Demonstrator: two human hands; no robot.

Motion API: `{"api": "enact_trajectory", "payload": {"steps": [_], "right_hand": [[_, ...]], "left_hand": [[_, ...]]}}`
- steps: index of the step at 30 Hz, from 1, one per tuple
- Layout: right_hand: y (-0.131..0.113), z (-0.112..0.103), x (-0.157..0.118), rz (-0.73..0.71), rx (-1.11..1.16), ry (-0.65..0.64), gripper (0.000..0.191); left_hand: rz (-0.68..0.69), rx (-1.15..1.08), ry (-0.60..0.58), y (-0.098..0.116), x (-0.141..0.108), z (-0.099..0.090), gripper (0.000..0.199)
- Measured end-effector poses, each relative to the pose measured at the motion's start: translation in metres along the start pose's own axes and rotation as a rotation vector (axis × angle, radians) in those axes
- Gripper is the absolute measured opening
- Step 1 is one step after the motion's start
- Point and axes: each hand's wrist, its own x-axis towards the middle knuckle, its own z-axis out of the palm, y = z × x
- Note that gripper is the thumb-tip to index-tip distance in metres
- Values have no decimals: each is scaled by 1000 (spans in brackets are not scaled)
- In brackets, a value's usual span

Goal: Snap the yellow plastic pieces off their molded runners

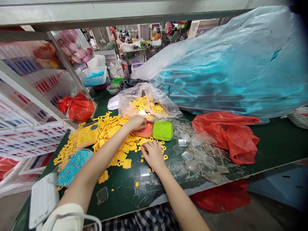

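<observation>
The left hand [136,123] rests with its fingers curled together at the edge of a tray of red beads [144,130], and the right hand [154,155] presses its fingertips [145,147] down among flat yellow plastic pieces [113,136]. Neither hand clearly clamps anything, and I cannot tell whether either holds a small piece.

The pieces are bright, matte and thin, with cut-out shapes, and some are small rings with round holes. They lie in a loose, overlapping heap on a dark green table [120,200], spilling from a clear plastic bag [154,102] that holds more of them. A few strays sit apart near the table's front edge.

Trays of green beads [162,131], yellow beads [88,135] and blue beads [73,166] stand around the heap. Clear plastic squares [199,157] lie scattered to the right, beside a red bag [226,138].
</observation>
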Motion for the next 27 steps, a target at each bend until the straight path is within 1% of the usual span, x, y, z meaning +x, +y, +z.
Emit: {"api": "enact_trajectory", "payload": {"steps": [3,5,12,16,19,22,23,25,27], "right_hand": [[0,0,0,-2,0,-10,14],[-1,0,0,6,-6,-17,14],[-2,-1,1,24,-38,-57,14],[-1,-1,2,17,-58,-74,15],[-1,1,2,15,-61,-72,15],[-1,3,1,14,-37,-43,14],[-1,3,0,13,-20,-25,13],[2,-1,1,10,26,25,13],[10,-10,4,24,68,93,16]], "left_hand": [[39,13,-89,7,2,-2,17],[40,29,-117,11,2,-2,16],[12,65,-144,17,3,1,14],[-7,57,-129,20,3,5,10],[-25,39,-81,24,0,1,9],[-41,14,-10,31,-11,-13,14],[-45,1,24,35,-18,-19,17],[-51,-56,128,45,-41,-33,22],[-56,-179,303,56,-73,-42,23]]}}
